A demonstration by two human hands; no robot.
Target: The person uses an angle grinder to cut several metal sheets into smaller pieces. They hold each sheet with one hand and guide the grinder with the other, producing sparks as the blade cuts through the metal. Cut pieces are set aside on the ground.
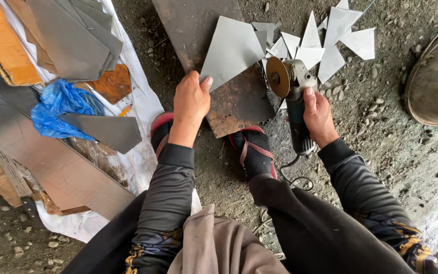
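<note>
My left hand (190, 101) pinches the near corner of a grey sheet-metal piece (231, 49) that lies on a rusty steel plate (193, 25). My right hand (319, 114) grips the body of an angle grinder (292, 96), its round disc (277, 76) standing just right of the sheet's edge. Behind the grinder lies a heap of cut metal triangles (325, 43). My feet in black socks and red sandals (253, 147) rest at the near end of the plate.
At left, grey metal sheets (77, 30), a blue plastic bag (59, 106), cardboard and wooden boards lie on a white sheet (143, 101). A large round metal vessel (434, 76) stands at right. The ground is gravelly dirt. The grinder's cord (295, 175) loops by my right foot.
</note>
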